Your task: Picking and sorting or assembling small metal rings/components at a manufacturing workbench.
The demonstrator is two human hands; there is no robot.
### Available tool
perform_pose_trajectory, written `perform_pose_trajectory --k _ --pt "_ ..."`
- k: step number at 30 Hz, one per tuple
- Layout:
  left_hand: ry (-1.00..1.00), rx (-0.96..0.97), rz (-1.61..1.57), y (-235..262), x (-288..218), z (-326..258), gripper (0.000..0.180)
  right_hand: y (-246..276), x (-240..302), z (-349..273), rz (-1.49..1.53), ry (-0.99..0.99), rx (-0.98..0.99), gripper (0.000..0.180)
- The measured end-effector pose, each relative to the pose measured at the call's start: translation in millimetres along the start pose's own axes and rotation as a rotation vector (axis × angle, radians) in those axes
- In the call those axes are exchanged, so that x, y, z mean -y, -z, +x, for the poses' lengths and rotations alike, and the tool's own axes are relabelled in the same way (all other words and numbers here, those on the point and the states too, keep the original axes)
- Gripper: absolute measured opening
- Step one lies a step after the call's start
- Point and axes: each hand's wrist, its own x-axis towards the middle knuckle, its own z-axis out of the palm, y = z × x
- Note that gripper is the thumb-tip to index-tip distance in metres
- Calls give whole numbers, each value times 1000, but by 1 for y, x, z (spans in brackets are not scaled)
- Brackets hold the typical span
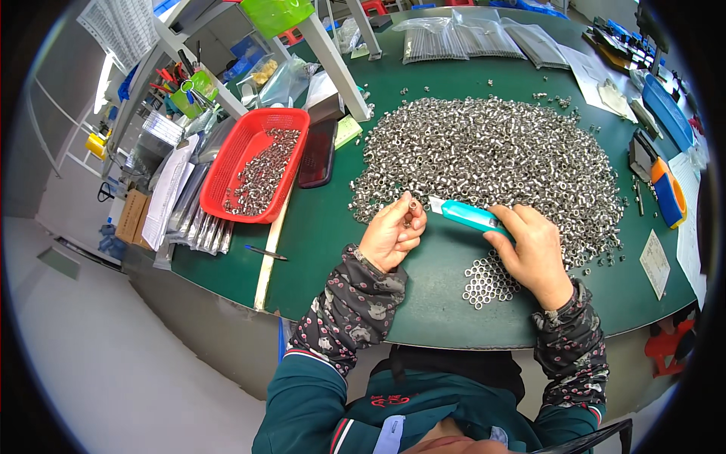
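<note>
My left hand (393, 233) is closed in a pinch around a small metal ring (414, 206), held just above the green table. In my right hand (533, 250) is a teal utility knife (470, 215), its short blade pointing left toward the ring. Blade and ring look close together; whether they touch I cannot tell. Beyond both hands spreads a large heap of small metal rings (484, 151). Below my right hand lies a flat patch of rings (488, 281) standing on end, side by side, partly covered by that hand.
At left, a red plastic basket (215, 178) holds more rings, beside a dark phone (318, 155) and a pen (266, 252). Bagged tubes (431, 41) lie at the far edge. An orange and blue tool (669, 195) sits at right. A table-frame post (333, 64) rises at back left.
</note>
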Motion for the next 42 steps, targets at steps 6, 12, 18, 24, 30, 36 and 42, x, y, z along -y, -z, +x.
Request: perform_pose_trajectory --k 6,12,18,24,30,36,42 --pt "-49 -40 108 -5 2 -2 30 1 3 0 58 38 79 27" --pt "-29 -46 242 -2 4 -2 31 1 0 -1 98 19 140 25" --pt "26 -104 271 -6 1 -5 31 2 -1 0 100 29 173 24" --pt "104 -148 243 -11 -1 -6 29 2 0 1 61 71 135 25" --pt "177 -59 106 0 -1 -1 35 2 1 5 -52 208 -9 30" --pt "119 79 62 2 -3 0 38 1 -7 4 17 79 -57 30" --pt "6 11 77 -4 -2 -3 29 -1 -5 2 -13 63 -58 31"
